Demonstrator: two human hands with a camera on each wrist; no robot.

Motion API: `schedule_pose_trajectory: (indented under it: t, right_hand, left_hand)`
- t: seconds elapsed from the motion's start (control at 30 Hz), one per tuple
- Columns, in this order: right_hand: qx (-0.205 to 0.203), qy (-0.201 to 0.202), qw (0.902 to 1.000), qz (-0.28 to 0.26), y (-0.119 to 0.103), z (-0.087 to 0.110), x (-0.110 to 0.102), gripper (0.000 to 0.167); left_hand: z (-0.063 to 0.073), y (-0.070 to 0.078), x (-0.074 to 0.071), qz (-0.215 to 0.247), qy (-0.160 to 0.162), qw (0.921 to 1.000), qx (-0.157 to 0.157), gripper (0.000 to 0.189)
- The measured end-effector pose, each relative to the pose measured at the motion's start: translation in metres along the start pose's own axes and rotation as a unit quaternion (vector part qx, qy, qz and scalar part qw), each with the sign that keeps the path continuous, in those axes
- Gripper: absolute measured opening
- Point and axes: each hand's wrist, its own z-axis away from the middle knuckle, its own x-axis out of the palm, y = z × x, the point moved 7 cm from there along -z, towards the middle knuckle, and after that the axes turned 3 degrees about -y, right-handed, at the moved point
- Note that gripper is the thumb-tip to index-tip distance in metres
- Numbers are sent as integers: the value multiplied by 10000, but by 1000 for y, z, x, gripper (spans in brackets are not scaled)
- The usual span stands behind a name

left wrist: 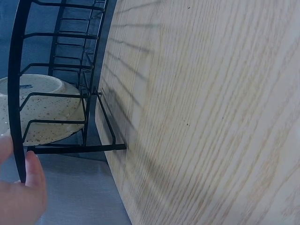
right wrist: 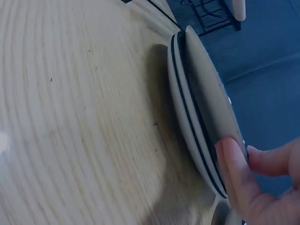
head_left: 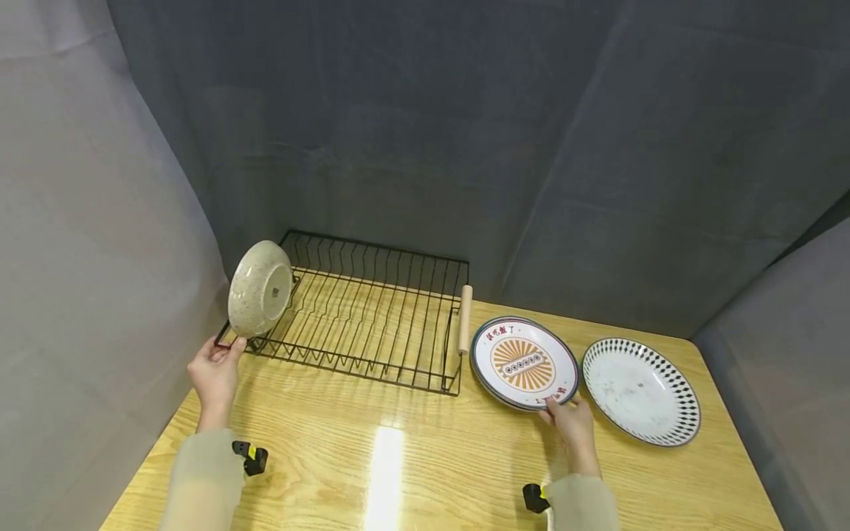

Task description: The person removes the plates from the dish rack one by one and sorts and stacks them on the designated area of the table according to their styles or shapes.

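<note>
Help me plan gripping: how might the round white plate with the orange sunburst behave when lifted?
The sunburst plate likely won't flex: it looks unbent where the right hand pinches one edge. Held off-centre, it may tip; its smooth underside could slip.

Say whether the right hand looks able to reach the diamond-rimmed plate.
Probably: the diamond-rimmed plate lies uncovered nearby, though the right hand is occupied, pinching the sunburst plate.
</note>
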Motion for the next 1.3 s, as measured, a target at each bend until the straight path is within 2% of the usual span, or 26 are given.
schedule_pose_trajectory:
  t: [0.2, 0.3, 0.57, 0.87, 1.3]
  right_hand:
    - [-80, 80, 9999, 108, 2, -3, -2, 75]
    - [-98, 196, 9994, 256, 7, -6, -3, 75]
    - [-233, 604, 9978, 139, 18, -13, -4, 70]
    - [-259, 896, 9955, 180, 19, -15, -4, 68]
    - [-322, 995, 9943, 204, 20, -16, -4, 69]
  left_hand:
    - [0, -2, 1, 36, -12, 10000, -22, 46]
    - [0, -2, 1, 18, -46, 10000, -62, 48]
    - [0, -2, 1, -12, -71, 10000, -51, 51]
    - [-1, -2, 1, -1, -59, 10000, -80, 50]
    - [0, -3, 1, 33, -44, 9999, -130, 48]
